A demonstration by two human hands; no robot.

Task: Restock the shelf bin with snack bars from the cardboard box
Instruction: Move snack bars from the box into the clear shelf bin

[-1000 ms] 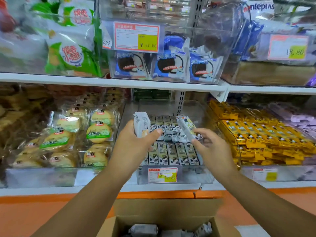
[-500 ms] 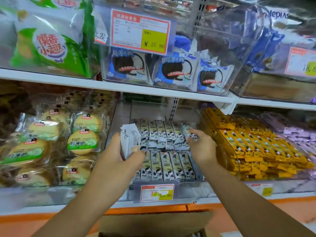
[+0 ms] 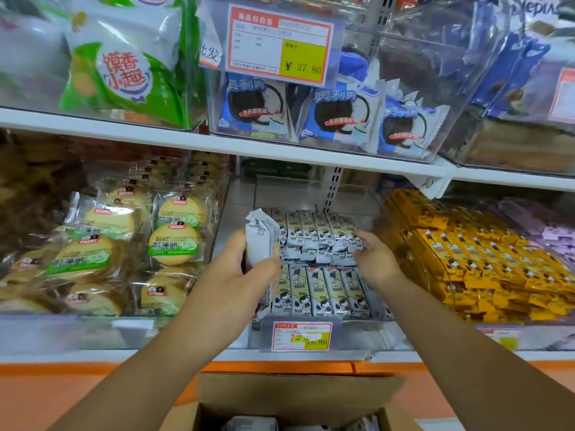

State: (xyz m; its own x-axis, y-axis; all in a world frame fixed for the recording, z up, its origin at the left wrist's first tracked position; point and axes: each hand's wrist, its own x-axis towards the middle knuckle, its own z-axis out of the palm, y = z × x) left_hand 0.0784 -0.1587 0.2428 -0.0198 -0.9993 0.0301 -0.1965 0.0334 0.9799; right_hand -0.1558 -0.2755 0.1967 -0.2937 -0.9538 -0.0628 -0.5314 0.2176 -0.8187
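A clear shelf bin [image 3: 357,332] on the lower shelf holds two rows of grey-and-white snack bars [image 3: 323,293]. My left hand [image 3: 230,284] is in front of the bin's left side, shut on a small stack of snack bars [image 3: 261,244] held upright. My right hand [image 3: 375,259] reaches into the bin at the right end of the back row, its fingertips closed on one snack bar [image 3: 350,241] lying among that row. The open cardboard box [image 3: 298,396] sits below at the bottom edge, with a few wrapped bars showing inside.
Round biscuit packs [image 3: 174,244] fill the bin to the left, yellow bars [image 3: 466,259] the bin to the right. A white shelf board [image 3: 280,147] hangs above the bin, carrying blue cookie packs [image 3: 339,116]. A red price tag [image 3: 301,335] is clipped to the bin's front.
My right hand has carried its bar from in front of the bin down into the right end of the back row. The left hand stays put with its stack. The camera has moved closer.
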